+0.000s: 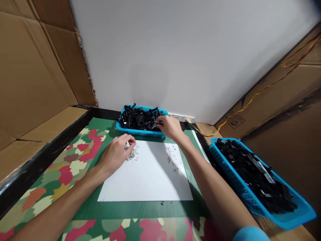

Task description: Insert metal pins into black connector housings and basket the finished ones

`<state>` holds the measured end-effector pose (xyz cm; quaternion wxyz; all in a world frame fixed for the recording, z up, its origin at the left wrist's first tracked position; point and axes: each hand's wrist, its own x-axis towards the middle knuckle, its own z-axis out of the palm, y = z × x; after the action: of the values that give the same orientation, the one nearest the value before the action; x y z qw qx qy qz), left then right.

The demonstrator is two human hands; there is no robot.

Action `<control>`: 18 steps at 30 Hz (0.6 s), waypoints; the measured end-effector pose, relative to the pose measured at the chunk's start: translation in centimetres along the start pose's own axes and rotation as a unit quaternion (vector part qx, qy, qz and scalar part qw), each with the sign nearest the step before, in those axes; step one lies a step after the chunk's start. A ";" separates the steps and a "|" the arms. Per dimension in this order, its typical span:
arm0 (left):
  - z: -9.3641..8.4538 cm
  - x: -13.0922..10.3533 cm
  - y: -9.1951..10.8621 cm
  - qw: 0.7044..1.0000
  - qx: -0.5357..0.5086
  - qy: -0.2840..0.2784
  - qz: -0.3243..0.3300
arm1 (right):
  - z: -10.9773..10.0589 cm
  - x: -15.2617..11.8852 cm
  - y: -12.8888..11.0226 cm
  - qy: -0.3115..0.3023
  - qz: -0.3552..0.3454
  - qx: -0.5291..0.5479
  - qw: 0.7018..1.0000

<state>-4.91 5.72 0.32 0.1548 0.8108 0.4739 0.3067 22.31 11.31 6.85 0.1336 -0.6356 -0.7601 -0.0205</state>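
Note:
My left hand point(116, 151) is closed in a pinch over the left part of a white sheet point(147, 180). Its fingertips are just above a small heap of tiny metal pieces point(132, 154); whatever they pinch is too small to name. Reaching farther forward, my right hand point(172, 127) is over the right end of a blue basket point(140, 133) filled with black plastic parts point(137, 117). Thumb and fingers are closed there, with a thin, shiny bit showing at the tips that I cannot identify. More tiny pieces point(173, 159) are scattered on the sheet's right side.
A second blue basket point(233, 187) of black parts stands at the right. Cardboard point(32, 60) rises on the left, and a white wall point(155, 50) closes off the back. A yellow cable point(240, 110) runs to a socket strip point(179, 117) behind my right hand.

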 end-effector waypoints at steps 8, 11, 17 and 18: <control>-0.3 -0.5 1.5 0.999 -0.022 0.039 0.020 | 0.4 2.8 0.8 -0.048 -0.044 -0.035 0.997; -0.3 -0.6 1.8 0.997 -0.052 0.056 0.015 | -0.9 1.6 0.9 -0.039 -0.051 -0.031 0.997; -0.2 -1.0 2.3 0.993 -0.087 0.069 0.045 | -3.3 -1.1 0.4 0.015 -0.030 -0.022 0.999; -0.1 -1.0 2.3 0.993 -0.087 0.067 0.048 | -3.6 -1.5 0.3 0.028 -0.021 -0.013 0.999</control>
<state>-3.78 3.67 1.26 0.1776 0.7935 0.4154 0.4078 23.48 9.15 9.93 0.1463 -0.6200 -0.7692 -0.0506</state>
